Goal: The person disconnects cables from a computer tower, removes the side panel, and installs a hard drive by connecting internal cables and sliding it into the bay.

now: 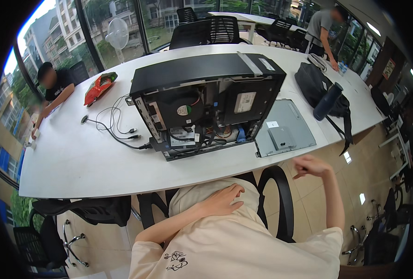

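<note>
Open PC case [206,100] lies on side near table [67,162] front edge, innards facing person, long axis running left-right along edge, slightly skewed. Detached grey side panel [284,128] flat just right of case. Left hand [225,199] rests on own lap, fingers together, holding nothing. Right hand [311,166] raised off front edge, below panel, fingers loosely curled, empty. Cables [116,123] left of case

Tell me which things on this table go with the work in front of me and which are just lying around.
Part of the work:
open computer case
grey side panel
black cables

Lying about:
red snack bag
black bag
dark bottle
white fan

Left hand rests on the shirt; right hand is raised, empty.
</note>
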The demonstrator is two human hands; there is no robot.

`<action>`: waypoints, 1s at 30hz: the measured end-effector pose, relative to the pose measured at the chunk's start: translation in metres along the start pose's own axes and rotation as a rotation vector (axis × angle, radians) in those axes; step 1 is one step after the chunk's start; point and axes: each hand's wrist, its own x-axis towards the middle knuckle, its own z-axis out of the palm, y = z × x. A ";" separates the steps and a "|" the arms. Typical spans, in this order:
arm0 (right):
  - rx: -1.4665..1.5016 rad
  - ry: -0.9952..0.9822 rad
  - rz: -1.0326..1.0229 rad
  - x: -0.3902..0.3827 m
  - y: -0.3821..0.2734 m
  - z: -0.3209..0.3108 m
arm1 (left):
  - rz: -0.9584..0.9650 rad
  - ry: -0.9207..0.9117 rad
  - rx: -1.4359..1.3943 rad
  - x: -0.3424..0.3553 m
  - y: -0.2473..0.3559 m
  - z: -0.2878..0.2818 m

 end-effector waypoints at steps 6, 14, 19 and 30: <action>-0.150 0.987 -0.034 -0.015 0.039 -0.178 | 0.006 0.008 0.009 0.005 -0.004 0.011; -0.964 1.423 0.135 0.073 0.072 -0.274 | -0.104 0.074 0.036 -0.001 -0.002 0.015; -1.033 1.515 0.222 0.091 0.077 -0.293 | -0.137 0.202 0.036 -0.010 0.001 0.017; -1.007 1.669 0.240 0.094 0.100 -0.343 | -0.214 0.372 0.064 -0.027 0.010 0.024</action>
